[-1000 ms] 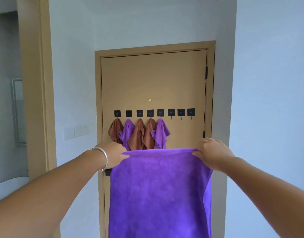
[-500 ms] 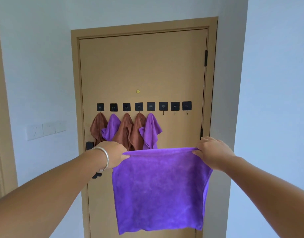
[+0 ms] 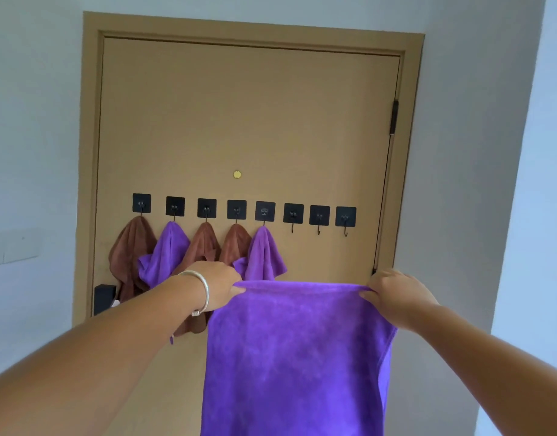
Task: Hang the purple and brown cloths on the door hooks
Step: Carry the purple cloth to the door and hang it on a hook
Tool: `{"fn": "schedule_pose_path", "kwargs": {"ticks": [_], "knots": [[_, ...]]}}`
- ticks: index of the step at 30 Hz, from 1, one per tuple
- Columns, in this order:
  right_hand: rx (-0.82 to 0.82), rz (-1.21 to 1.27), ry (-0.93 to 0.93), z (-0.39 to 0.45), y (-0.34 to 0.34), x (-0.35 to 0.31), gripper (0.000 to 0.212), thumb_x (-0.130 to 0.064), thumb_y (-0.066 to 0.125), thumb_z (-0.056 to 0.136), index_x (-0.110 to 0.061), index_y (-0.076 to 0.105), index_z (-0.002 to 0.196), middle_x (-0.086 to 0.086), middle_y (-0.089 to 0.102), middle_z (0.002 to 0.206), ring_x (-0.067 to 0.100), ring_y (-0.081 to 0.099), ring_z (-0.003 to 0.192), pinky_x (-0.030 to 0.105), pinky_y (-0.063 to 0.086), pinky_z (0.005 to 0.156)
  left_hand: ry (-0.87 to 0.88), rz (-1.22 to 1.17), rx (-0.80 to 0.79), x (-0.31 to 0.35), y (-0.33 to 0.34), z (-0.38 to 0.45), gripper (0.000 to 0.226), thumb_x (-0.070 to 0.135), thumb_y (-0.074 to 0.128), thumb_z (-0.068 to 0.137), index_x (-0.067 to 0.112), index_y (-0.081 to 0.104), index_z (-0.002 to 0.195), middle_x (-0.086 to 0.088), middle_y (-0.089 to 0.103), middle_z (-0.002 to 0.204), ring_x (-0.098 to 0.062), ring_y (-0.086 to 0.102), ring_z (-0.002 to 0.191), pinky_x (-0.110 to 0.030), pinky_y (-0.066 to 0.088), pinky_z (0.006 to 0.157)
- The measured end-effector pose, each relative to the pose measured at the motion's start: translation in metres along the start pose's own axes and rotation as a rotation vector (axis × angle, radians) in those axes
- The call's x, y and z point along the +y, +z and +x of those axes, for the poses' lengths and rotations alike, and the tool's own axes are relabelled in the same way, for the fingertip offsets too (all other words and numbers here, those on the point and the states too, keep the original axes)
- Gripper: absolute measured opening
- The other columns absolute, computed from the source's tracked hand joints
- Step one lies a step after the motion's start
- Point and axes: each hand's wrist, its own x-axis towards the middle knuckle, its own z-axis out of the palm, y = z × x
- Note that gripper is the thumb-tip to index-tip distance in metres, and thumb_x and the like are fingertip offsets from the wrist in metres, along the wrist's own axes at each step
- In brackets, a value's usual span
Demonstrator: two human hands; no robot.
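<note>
Two hands: left hand (image 3: 219, 286), right hand (image 3: 396, 297) pinch purple cloth (image 3: 296, 357) corners.

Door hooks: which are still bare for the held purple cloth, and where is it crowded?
Free: the three right hooks, between the hung purple cloth and the hinge edge. Crowded: the five left hooks, all bearing cloths. Both hands grip the held cloth.

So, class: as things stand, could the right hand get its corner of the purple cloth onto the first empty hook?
Probably yes: nothing hangs between the right hand and that empty hook.
</note>
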Motion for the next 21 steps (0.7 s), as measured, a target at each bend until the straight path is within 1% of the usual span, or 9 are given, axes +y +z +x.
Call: {"fn": "schedule_pose_path", "kwargs": {"ticks": [2, 5, 8, 11, 13, 15, 17, 19, 21], "knots": [[-0.003, -0.004, 0.014, 0.022, 0.009, -0.002, 0.041, -0.050, 0.031, 0.100, -0.024, 0.062, 0.097, -0.006, 0.050, 0.094, 0.017, 0.050, 0.100, 0.031, 0.040, 0.084, 0.021, -0.014, 0.017, -0.012, 0.007, 0.025, 0.037, 0.042, 0.034, 0.102, 0.023, 0.049, 0.074, 0.006, 0.049, 0.069, -0.013, 0.045, 0.062, -0.027, 0.036, 0.060], [-0.005, -0.009, 0.024, 0.048, 0.027, -0.004, 0.041, -0.049, 0.031, 0.100, -0.023, 0.063, 0.100, -0.004, 0.057, 0.103, 0.018, 0.051, 0.104, 0.032, 0.041, 0.086, 0.046, -0.026, 0.034, -0.025, 0.021, 0.058, 0.038, 0.042, 0.034, 0.102, 0.026, 0.048, 0.071, 0.007, 0.050, 0.068, -0.011, 0.045, 0.060, -0.026, 0.033, 0.056], [-0.032, -0.007, 0.033, 0.073, 0.045, -0.004, 0.042, -0.048, 0.031, 0.100, -0.023, 0.064, 0.104, -0.003, 0.058, 0.107, 0.018, 0.051, 0.106, 0.034, 0.043, 0.088, 0.051, -0.010, 0.039, -0.034, 0.038, 0.085, 0.037, 0.044, 0.033, 0.102, 0.027, 0.049, 0.072, 0.007, 0.053, 0.072, -0.012, 0.049, 0.065, -0.029, 0.036, 0.062], [-0.040, 0.035, 0.048, 0.102, 0.060, 0.000, 0.039, -0.047, 0.033, 0.100, -0.024, 0.064, 0.101, -0.004, 0.058, 0.104, 0.016, 0.051, 0.098, 0.033, 0.046, 0.085, 0.060, -0.014, 0.045, -0.040, 0.051, 0.112, 0.036, 0.043, 0.033, 0.102, 0.025, 0.056, 0.080, 0.005, 0.061, 0.081, -0.016, 0.056, 0.073, -0.032, 0.044, 0.069], [-0.028, 0.088, 0.050, 0.123, 0.070, 0.002, 0.034, -0.044, 0.035, 0.100, -0.025, 0.061, 0.091, -0.004, 0.057, 0.097, 0.015, 0.051, 0.087, 0.031, 0.046, 0.077, 0.063, -0.046, 0.080, -0.043, 0.057, 0.131, 0.036, 0.039, 0.035, 0.101, 0.022, 0.061, 0.083, 0.002, 0.065, 0.084, -0.019, 0.060, 0.076, -0.035, 0.049, 0.072], [-0.004, 0.140, 0.057, 0.143, 0.078, 0.005, 0.032, -0.042, 0.037, 0.100, -0.025, 0.059, 0.084, -0.005, 0.056, 0.089, 0.014, 0.053, 0.079, 0.029, 0.043, 0.067, 0.054, -0.095, 0.132, -0.046, 0.061, 0.147, 0.034, 0.035, 0.037, 0.101, 0.022, 0.060, 0.080, 0.001, 0.065, 0.081, -0.020, 0.060, 0.074, -0.033, 0.048, 0.067], [0.027, 0.203, 0.060, 0.163, 0.084, 0.008, 0.032, -0.039, 0.040, 0.100, -0.023, 0.063, 0.084, -0.004, 0.056, 0.087, 0.014, 0.053, 0.075, 0.029, 0.041, 0.062, 0.042, -0.111, 0.179, -0.047, 0.064, 0.162, 0.034, 0.031, 0.038, 0.100, 0.023, 0.054, 0.071, 0.000, 0.062, 0.076, -0.018, 0.056, 0.067, -0.027, 0.041, 0.058], [0.064, 0.291, 0.047, 0.186, 0.088, 0.012, 0.030, -0.034, 0.042, 0.100, -0.020, 0.065, 0.087, -0.002, 0.057, 0.090, 0.016, 0.053, 0.077, 0.029, 0.040, 0.062, 0.022, -0.098, 0.219, -0.050, 0.062, 0.178, 0.035, 0.028, 0.039, 0.099, 0.023, 0.048, 0.066, -0.001, 0.061, 0.073, -0.018, 0.052, 0.062, -0.029, 0.039, 0.057], [0.099, 0.385, 0.024, 0.207, 0.089, 0.015, 0.028, -0.028, 0.044, 0.100, -0.019, 0.066, 0.085, -0.002, 0.058, 0.090, 0.016, 0.055, 0.078, 0.031, 0.046, 0.067, 0.015, -0.082, 0.256, -0.054, 0.057, 0.196, 0.032, 0.023, 0.039, 0.098, 0.023, 0.049, 0.068, -0.001, 0.063, 0.077, -0.020, 0.054, 0.067, -0.031, 0.042, 0.059]]}}
